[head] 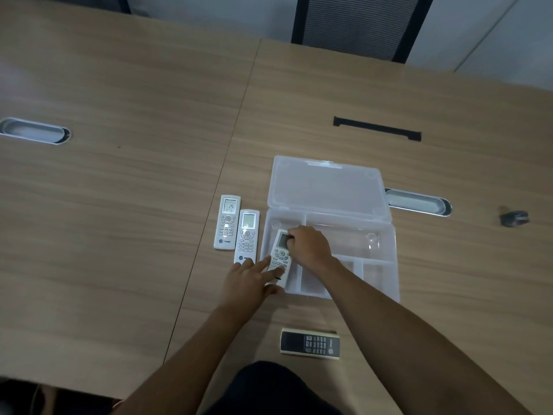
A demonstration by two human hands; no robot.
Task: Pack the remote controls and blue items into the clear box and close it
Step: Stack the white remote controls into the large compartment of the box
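The clear box (386,265) lies open on the wooden table, its lid (326,187) folded back flat. A white remote (279,259) rests tilted in the box's left compartment. My right hand (309,245) grips its screen end. My left hand (250,280) touches its lower end with spread fingers. Two more white remotes (227,223) (247,235) lie side by side just left of the box. A dark remote with a cream edge (310,343) lies near the table's front edge. I see no blue items.
A black strip (377,128) lies beyond the box. Oval cable ports sit at the far left (34,131) and right of the lid (419,202). A small dark object (514,218) rests at the right. A chair (359,22) stands behind the table.
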